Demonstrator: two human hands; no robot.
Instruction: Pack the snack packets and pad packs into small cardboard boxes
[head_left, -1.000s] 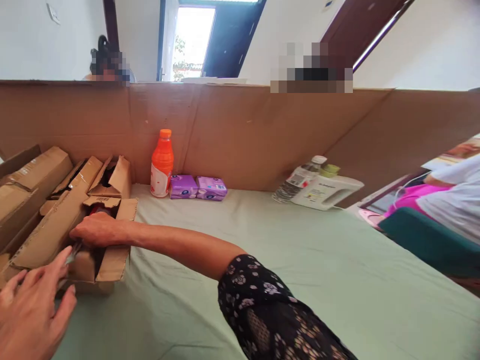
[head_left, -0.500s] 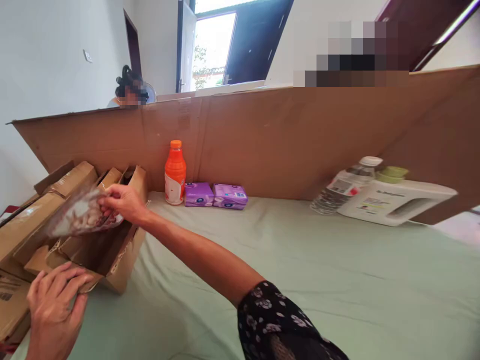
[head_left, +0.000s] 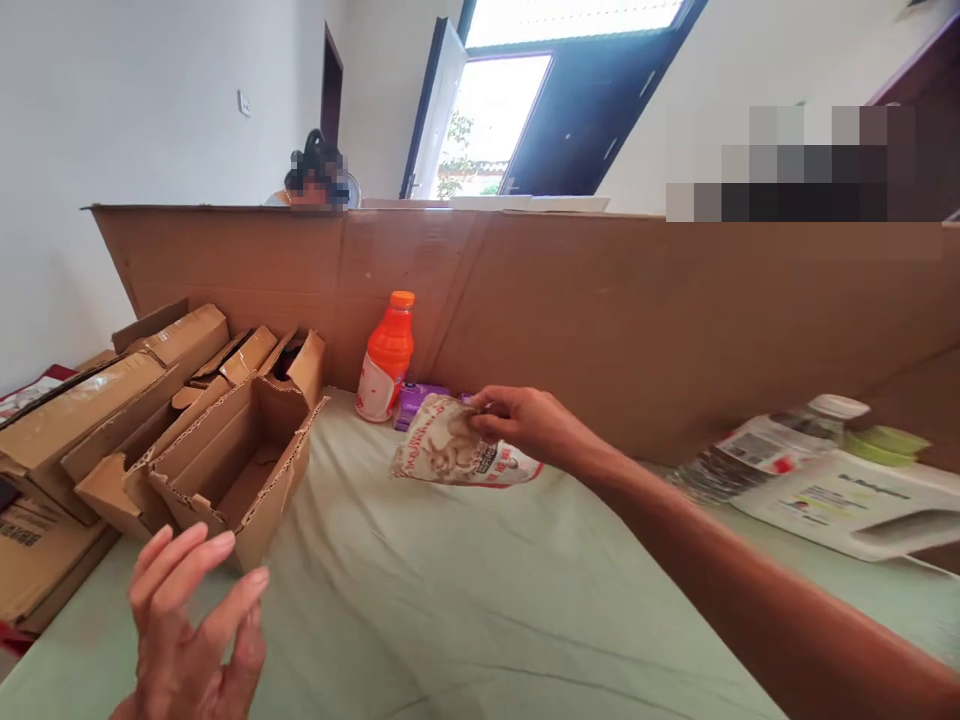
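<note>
My right hand [head_left: 517, 412] pinches the top of a printed plastic packet [head_left: 450, 455] with a rabbit-like picture and red lettering; its contents cannot be made out. The packet hangs over the cloth, partly covering the purple tissue packs [head_left: 420, 400]. Beside them an orange bottle [head_left: 386, 355] with a pale label stands against the cardboard wall. My left hand [head_left: 199, 610] is raised with fingers apart and holds nothing. It is just in front of an open cardboard box [head_left: 247, 470], whose visible inside is bare.
More cardboard boxes [head_left: 97, 400] crowd the left side. A clear water bottle [head_left: 780, 440] and a white jug [head_left: 840, 505] with a handle are at the right. A tall cardboard wall [head_left: 585, 310] runs along the back of the green cloth [head_left: 480, 590]. A person [head_left: 315, 175] is behind it.
My right hand has carried the packet from above the open box rightward to in front of the tissue packs. My left hand has come off the box's edge. The view has shifted.
</note>
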